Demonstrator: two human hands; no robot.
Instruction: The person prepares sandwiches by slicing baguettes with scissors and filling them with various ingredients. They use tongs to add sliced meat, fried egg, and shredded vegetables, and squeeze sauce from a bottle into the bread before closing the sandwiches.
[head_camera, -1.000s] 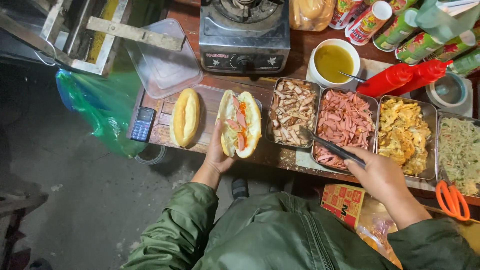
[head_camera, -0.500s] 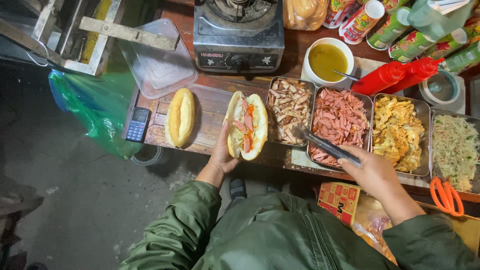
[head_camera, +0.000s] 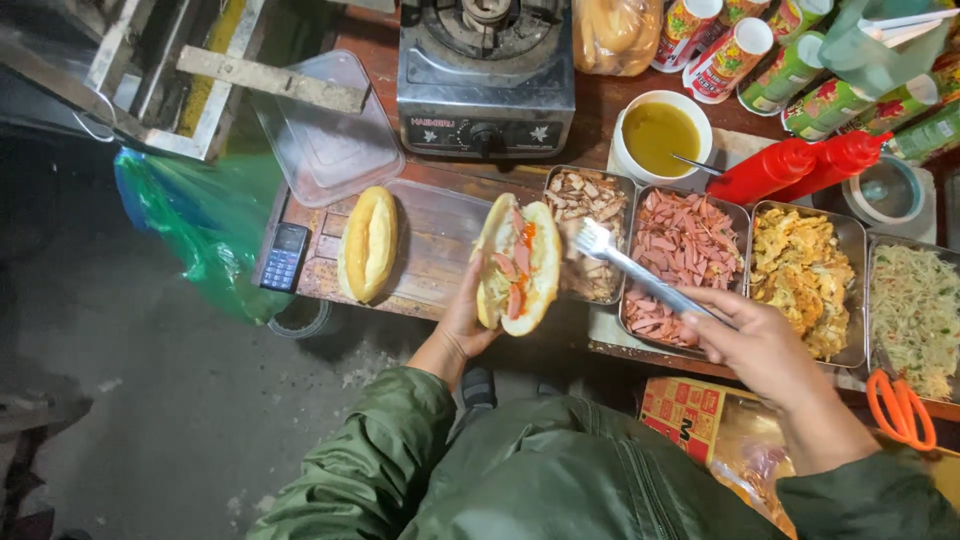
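**Head view: split roll being filled over the near edge of the bench**

Head camera footage shows a split bread roll (head_camera: 520, 265), already lined with pink meat strips and red sauce, cupped from below in the left hand (head_camera: 465, 320), whose grip is closed around its underside. The roll is held just above the near edge of the bench (head_camera: 440, 300). Metal tongs (head_camera: 640, 275) are clamped in the right hand (head_camera: 765, 345); their tips hang over the tray of pale chopped meat (head_camera: 590, 215), just beside the roll, and whether anything is pinched in them cannot be told.

The filling step is judged to be in hand. A short, level carry of the tong tips to the open cut would be called for next, with the roll kept tilted upward.

Room is tight to the right, where trays of pink sausage strips (head_camera: 685, 245), fried egg (head_camera: 800, 270) and shredded vegetables (head_camera: 915, 310) stand touching in a row. More open space lies toward the left end, between a second roll (head_camera: 368, 245) and the held one.
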